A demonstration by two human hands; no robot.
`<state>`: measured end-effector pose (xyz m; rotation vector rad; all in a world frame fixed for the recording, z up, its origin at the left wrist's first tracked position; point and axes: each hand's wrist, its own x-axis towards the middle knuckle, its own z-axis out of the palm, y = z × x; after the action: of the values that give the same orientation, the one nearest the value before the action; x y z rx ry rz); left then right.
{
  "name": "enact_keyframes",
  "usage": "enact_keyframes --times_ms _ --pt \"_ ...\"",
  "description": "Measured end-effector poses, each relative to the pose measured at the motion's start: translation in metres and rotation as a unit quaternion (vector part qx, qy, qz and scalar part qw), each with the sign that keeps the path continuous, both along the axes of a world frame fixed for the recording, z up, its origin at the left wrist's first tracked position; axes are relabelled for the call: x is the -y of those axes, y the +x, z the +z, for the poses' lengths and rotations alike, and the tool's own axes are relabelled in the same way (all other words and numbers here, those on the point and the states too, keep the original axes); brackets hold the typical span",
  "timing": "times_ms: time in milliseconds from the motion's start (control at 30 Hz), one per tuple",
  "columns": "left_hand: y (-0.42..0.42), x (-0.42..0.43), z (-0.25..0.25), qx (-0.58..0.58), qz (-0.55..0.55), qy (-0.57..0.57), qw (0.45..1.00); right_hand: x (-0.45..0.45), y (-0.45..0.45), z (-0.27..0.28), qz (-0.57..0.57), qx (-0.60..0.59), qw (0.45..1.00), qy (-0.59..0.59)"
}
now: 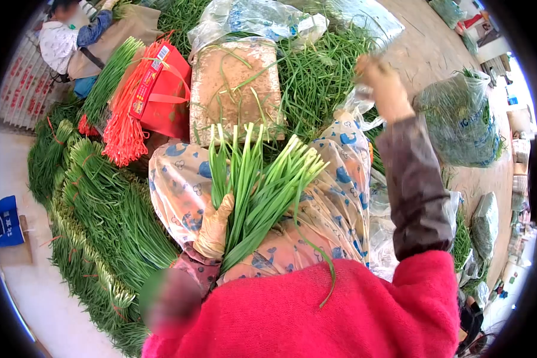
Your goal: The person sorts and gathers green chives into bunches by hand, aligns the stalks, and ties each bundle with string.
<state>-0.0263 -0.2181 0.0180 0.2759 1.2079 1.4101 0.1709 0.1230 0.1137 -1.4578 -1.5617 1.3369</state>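
Observation:
My left hand (213,230), in a pale glove, is closed around a bunch of garlic chives (256,203) over my lap. Their pale stem ends point up and fan out in two clumps. One long leaf droops down onto my red sweater. My right hand (383,86), also gloved, is raised at the upper right by the edge of a heap of loose chives (316,74). Motion smears its fingers, so I cannot see whether it holds anything. A patterned plastic apron (334,221) covers my legs.
A dirt-marked board (206,77) with stray leaves stands ahead. Left of it are a red bag (176,80) and orange-red ties (123,131). Tied chive bundles (113,209) line my left. A filled plastic bag (459,122) stands right. Another person (59,45) sits at upper left.

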Motion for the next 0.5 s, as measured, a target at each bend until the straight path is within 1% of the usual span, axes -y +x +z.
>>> enact_keyframes --times_ms 33,67,100,133,167,200,233,267,300,333,367,400,433,467,500 --pt "0.002 -0.002 0.009 0.004 0.014 0.014 1.000 0.028 0.011 0.006 0.106 0.054 0.992 -0.028" --pt "0.001 -0.002 0.007 -0.016 0.023 0.005 1.000 0.045 0.019 -0.004 0.153 0.106 0.981 -0.046" --pt "0.004 -0.003 0.013 -0.024 0.042 0.001 0.999 0.063 0.022 0.004 0.206 0.248 0.945 -0.060" --pt "0.006 -0.003 0.019 -0.033 0.060 -0.003 0.998 0.075 0.034 -0.014 0.234 0.192 0.941 -0.153" --pt "0.006 -0.001 0.016 -0.034 0.061 -0.006 0.998 0.098 0.031 -0.006 0.240 0.166 0.942 -0.164" --pt "0.005 0.003 0.011 -0.058 0.077 -0.024 0.995 0.105 0.042 -0.033 0.266 0.126 0.929 -0.226" --pt "0.004 0.005 0.009 -0.083 0.090 -0.040 0.992 0.115 0.046 -0.055 0.263 0.067 0.930 -0.247" --pt "0.004 0.004 0.014 -0.086 0.083 -0.038 0.992 0.126 0.043 -0.062 0.271 -0.005 0.916 -0.295" --pt "0.006 0.001 0.024 -0.093 0.089 -0.013 0.992 0.139 0.039 -0.083 0.256 -0.127 0.897 -0.338" --pt "0.007 0.000 0.029 -0.099 0.096 0.012 0.990 0.149 0.026 -0.090 0.238 -0.247 0.862 -0.374" --pt "0.009 0.001 0.026 -0.102 0.122 0.017 0.987 0.151 0.016 -0.088 0.264 -0.238 0.887 -0.294" --pt "0.006 0.003 0.021 -0.105 0.119 0.017 0.987 0.155 0.003 -0.080 0.225 -0.330 0.860 -0.317" --pt "0.002 0.006 0.018 -0.109 0.117 0.018 0.987 0.160 -0.010 -0.071 0.189 -0.419 0.821 -0.338" --pt "-0.003 0.007 0.016 -0.113 0.117 0.020 0.986 0.157 -0.016 -0.071 0.191 -0.424 0.819 -0.336" --pt "-0.005 0.005 0.023 -0.082 0.138 -0.002 0.987 0.150 -0.024 -0.070 0.195 -0.405 0.825 -0.344"
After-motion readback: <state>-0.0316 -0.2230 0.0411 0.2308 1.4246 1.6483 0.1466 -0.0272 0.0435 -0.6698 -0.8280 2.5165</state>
